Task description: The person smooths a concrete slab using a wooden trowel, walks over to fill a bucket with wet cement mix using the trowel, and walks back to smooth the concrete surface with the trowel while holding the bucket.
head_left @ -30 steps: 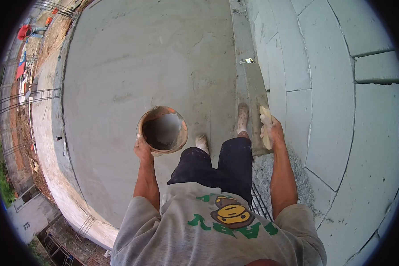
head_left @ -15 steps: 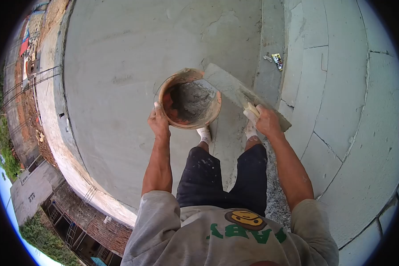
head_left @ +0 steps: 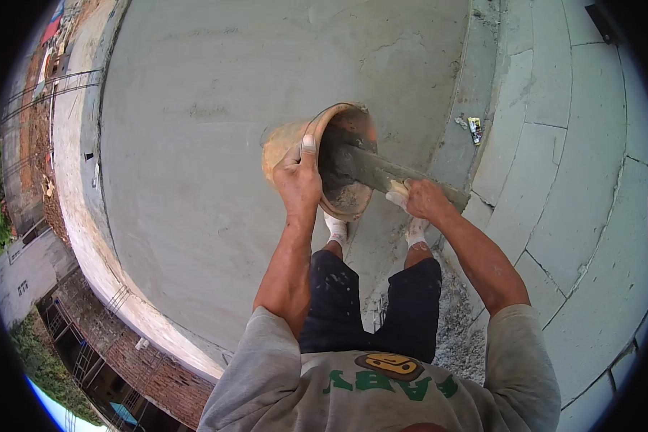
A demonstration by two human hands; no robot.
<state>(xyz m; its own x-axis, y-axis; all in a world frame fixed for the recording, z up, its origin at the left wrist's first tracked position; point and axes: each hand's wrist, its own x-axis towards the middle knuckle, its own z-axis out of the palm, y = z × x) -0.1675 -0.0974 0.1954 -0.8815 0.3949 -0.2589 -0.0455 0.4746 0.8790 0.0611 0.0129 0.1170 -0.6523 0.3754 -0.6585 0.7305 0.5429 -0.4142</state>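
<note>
An orange, mortar-smeared bucket [head_left: 284, 140] is tipped on its side in the air, its mouth turned to the right. My left hand [head_left: 299, 176] grips its rim, thumb along the near edge. Grey wet mortar [head_left: 336, 162] lies inside. With my right hand [head_left: 421, 198] I hold a long flat plastering trowel [head_left: 389, 169] by its pale handle. The trowel's far end reaches into the bucket's mouth, at the mortar; its tip is hidden there.
Smooth grey plaster or cement [head_left: 194, 165] spreads ahead and left. Large grey blocks [head_left: 525, 173] form a wall at right. A small yellow-black packet [head_left: 474, 130] lies near the wall's foot. At left runs a pale ledge [head_left: 75, 144], with buildings beyond; gravel [head_left: 450, 324] lies by my legs.
The bucket has been tilted from upright so that its mouth faces right. The trowel's blade has moved from over the rim into the bucket.
</note>
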